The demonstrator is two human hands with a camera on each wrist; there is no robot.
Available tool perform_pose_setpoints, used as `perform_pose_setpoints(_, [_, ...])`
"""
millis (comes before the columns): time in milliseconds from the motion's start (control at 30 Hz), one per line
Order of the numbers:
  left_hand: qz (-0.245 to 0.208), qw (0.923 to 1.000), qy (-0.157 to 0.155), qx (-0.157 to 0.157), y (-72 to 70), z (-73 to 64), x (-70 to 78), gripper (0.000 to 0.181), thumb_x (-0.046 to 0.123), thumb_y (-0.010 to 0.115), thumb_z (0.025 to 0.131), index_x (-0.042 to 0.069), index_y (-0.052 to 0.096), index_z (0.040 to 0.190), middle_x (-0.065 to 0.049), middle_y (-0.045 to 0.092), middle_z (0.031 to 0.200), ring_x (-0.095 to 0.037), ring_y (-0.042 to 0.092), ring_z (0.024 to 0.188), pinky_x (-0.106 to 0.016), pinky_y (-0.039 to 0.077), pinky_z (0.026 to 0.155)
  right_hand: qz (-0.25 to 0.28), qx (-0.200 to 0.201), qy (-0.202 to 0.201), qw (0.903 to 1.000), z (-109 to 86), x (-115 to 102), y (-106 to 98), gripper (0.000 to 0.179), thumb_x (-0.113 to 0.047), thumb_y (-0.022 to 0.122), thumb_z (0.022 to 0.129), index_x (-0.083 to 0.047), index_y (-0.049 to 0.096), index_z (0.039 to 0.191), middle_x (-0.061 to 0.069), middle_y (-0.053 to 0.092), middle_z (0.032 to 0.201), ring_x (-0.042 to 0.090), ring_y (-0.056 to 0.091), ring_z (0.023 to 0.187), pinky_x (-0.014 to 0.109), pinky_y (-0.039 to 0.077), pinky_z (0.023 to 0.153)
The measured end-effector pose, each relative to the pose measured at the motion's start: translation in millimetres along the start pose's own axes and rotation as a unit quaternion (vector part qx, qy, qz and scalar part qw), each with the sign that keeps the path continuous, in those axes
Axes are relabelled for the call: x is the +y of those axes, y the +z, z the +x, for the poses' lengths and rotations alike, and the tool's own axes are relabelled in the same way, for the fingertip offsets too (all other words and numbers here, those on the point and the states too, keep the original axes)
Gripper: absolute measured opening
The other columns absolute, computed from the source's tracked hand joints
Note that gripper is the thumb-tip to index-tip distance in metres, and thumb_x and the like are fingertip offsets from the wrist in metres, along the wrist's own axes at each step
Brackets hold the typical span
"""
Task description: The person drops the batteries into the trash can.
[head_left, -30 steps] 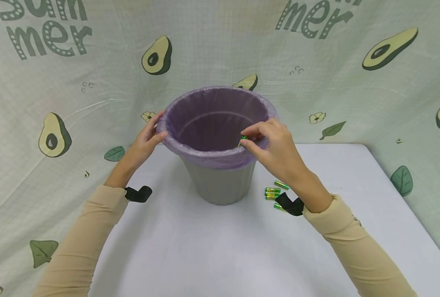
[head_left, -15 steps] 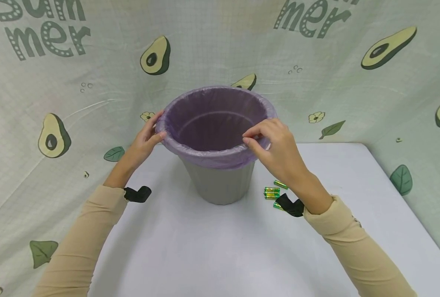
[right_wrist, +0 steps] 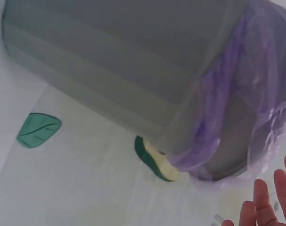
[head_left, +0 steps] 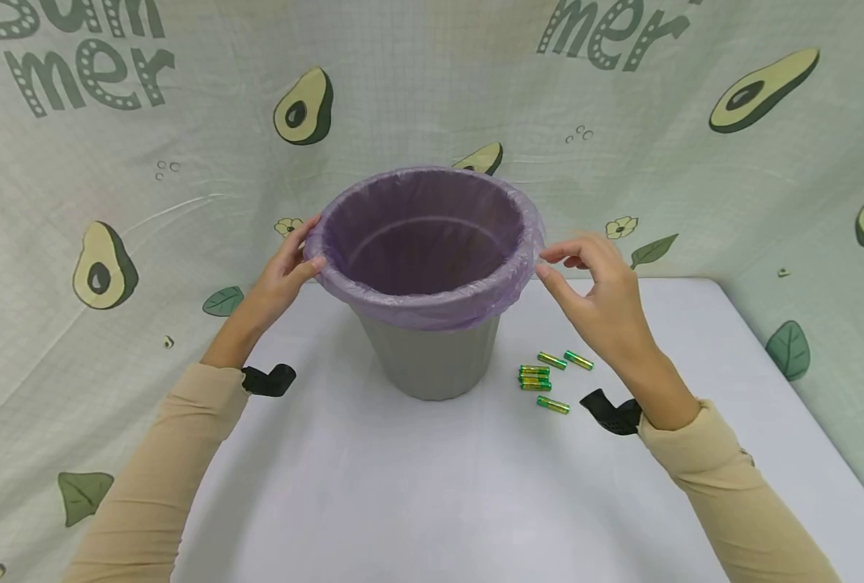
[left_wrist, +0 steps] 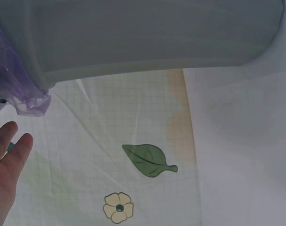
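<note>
A grey plastic bin (head_left: 432, 360) stands upright on the white table, lined with a thin purple bag (head_left: 432, 312) folded over its rim. My left hand (head_left: 282, 271) rests against the rim's left side, thumb and fingers spread along the bag. Just off the right side of the rim is my right hand (head_left: 599, 291), fingers bent, thumb apart, nothing between them. In the right wrist view its fingertips (right_wrist: 261, 193) show below the loose bag edge. Several green-and-gold batteries lie right of the bin: a close row (head_left: 534, 378) and loose ones, including one battery (head_left: 579, 359) nearest my right wrist.
The white table (head_left: 373, 486) reaches back to a hanging pale sheet (head_left: 206, 97) printed with avocados and leaves, close behind the bin. Black straps (head_left: 270, 380) sit at both wrists.
A battery pinched in my right hand over the bin's mouth has left the fingers. That hand then moved right, out past the rim, uncovering more batteries. The left hand stays at the rim.
</note>
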State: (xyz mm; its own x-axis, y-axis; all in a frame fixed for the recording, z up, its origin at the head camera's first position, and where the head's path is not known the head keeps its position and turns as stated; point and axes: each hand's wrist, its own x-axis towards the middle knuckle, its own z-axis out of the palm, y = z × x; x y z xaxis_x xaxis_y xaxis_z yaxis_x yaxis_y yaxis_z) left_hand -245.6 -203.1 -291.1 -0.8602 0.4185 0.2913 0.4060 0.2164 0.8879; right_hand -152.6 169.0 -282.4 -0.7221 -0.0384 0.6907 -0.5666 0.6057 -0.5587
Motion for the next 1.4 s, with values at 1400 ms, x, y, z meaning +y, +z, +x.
perform_pose_setpoints(1400, [0.001,1.0000,-0.006,-0.005,-0.6,-0.8,-0.1,0.060,0.009,0.040,0.094,0.011,0.016,0.149,-0.013,0.019,0.153,-0.034,0.025,0.136,-0.010,0.038,0.089,-0.107,-0.229,0.319,0.9134,-100.9,176.6,-4.4,0.042,-0.021,0.059,0.090,0.005,0.053,0.122,0.026,0.058,0.114,0.037,0.053,0.100,0.033,0.041,0.073])
